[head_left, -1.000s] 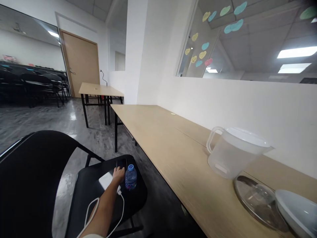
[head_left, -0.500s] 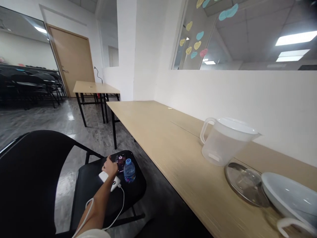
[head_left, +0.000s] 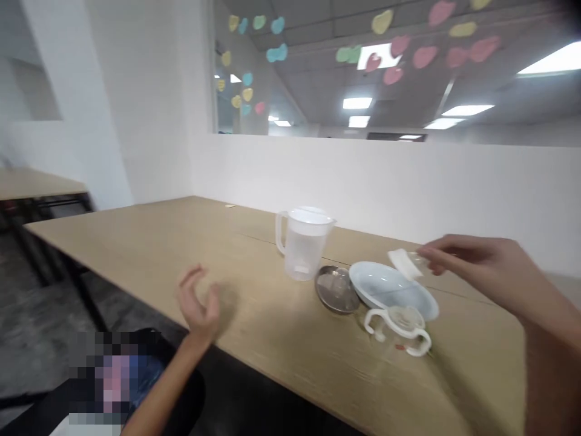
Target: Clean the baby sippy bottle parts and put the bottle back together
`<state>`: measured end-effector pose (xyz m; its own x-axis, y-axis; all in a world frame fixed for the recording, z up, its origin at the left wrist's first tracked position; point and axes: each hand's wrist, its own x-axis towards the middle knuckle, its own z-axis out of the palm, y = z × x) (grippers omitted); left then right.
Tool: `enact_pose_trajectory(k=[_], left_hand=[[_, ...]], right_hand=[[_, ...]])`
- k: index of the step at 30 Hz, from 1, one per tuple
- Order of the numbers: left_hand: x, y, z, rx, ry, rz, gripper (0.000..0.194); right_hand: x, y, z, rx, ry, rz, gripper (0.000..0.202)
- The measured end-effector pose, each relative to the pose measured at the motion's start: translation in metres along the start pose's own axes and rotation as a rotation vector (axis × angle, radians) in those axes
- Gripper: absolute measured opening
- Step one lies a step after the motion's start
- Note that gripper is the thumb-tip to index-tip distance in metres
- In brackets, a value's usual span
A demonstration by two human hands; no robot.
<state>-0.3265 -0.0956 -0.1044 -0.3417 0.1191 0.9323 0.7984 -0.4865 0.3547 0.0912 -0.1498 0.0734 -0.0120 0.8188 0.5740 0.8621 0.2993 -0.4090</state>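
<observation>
The left hand (head_left: 198, 303) is seen low at the near edge of the table (head_left: 149, 242), fingers spread and curled, with nothing in them; it is blurred. The right hand (head_left: 481, 266) is held above the table's right part, and a small white-and-clear piece (head_left: 405, 263) is pinched between its fingertips, just over the far rim of the white bowl (head_left: 393, 289). What the piece is cannot be made out.

The bowl is set on the table toward the right, with a round metal lid (head_left: 336, 289) lying flat just beside it on the left, the two rims touching or nearly so. In front of the bowl, nearer the table's front edge, a small clear cup with two white handles (head_left: 399, 330) is placed. Behind the lid, a clear plastic jug (head_left: 302, 242) is standing upright, its handle turned to the left, near the seam that runs along the tabletop.

A wide stretch of bare tabletop is left open between the left hand and the jug, and on toward the far left corner. The back edge of the table is met by a white wall (head_left: 385, 175), close behind the jug.
</observation>
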Motion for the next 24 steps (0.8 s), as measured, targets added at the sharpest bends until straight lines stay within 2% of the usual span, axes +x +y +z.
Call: enact_pose_trajectory(k=[2,3,4,5,7,9,10,12,15,17,20,24], left_hand=[[-0.021,0.063,0.025,-0.220,-0.142,0.299,0.035],[-0.031,0.092,0.037,-0.369,-0.247,0.482,0.035],[-0.040,0.119,0.048,-0.479,-0.386,0.571,0.038],[-0.047,0.143,0.060,-0.581,-0.500,0.591,0.041],[-0.056,0.183,0.084,-0.722,-0.650,0.483,0.055],[-0.061,0.210,0.109,-0.782,-0.729,0.332,0.071],[-0.063,0.219,0.120,-0.820,-0.793,0.313,0.076],[-0.068,0.228,0.137,-0.870,-0.890,0.261,0.079],[-0.078,0.225,0.150,-0.847,-0.929,0.099,0.079],[-0.082,0.219,0.153,-0.834,-0.947,0.030,0.079],[-0.084,0.212,0.154,-0.863,-0.953,0.015,0.080],[-0.082,0.212,0.153,-0.877,-0.979,-0.028,0.081]], right_hand=[[-0.005,-0.003,-0.007,0.059,-0.147,0.042,0.037],[-0.006,-0.004,-0.008,0.076,-0.207,0.031,0.038],[-0.006,-0.005,-0.009,0.072,-0.260,0.018,0.038],[-0.006,-0.005,-0.009,0.060,-0.307,0.001,0.037],[-0.005,-0.002,-0.010,0.013,-0.398,-0.023,0.032],[-0.004,0.003,-0.011,-0.041,-0.476,-0.028,0.027],[-0.003,0.007,-0.011,-0.068,-0.508,-0.025,0.026],[0.000,0.011,-0.010,-0.109,-0.564,-0.015,0.022],[0.006,0.013,-0.005,-0.132,-0.636,-0.002,0.017],[0.010,0.013,0.001,-0.136,-0.678,0.017,0.013],[0.016,0.011,0.012,-0.145,-0.732,0.051,0.009],[0.019,0.013,0.026,-0.100,-0.784,0.015,0.012]])
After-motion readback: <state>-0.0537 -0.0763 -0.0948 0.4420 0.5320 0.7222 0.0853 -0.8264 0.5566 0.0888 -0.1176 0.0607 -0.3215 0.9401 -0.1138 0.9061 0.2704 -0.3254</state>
